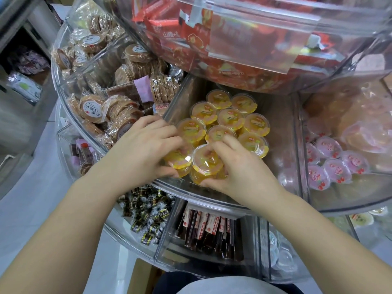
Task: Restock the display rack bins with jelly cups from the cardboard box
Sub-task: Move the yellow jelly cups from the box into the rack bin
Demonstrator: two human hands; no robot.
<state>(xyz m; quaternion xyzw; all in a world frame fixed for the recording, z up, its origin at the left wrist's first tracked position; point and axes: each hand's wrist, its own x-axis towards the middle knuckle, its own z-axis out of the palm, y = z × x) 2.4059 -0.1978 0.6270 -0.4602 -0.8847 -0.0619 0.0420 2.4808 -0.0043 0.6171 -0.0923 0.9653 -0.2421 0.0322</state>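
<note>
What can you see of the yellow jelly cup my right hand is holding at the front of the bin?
The yellow jelly cup is a small round clear plastic cup of yellow-orange jelly with a sealed film lid. It sits tilted at the front of the clear bin, above other yellow cups. The right hand grips it, fingers curled over the lid and thumb under its near side. On its left it touches another cup held by the left hand.

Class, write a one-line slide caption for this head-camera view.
Both hands, left hand and right hand, grip clear-lidded yellow jelly cups at the front of a transparent plastic rack bin.
</note>
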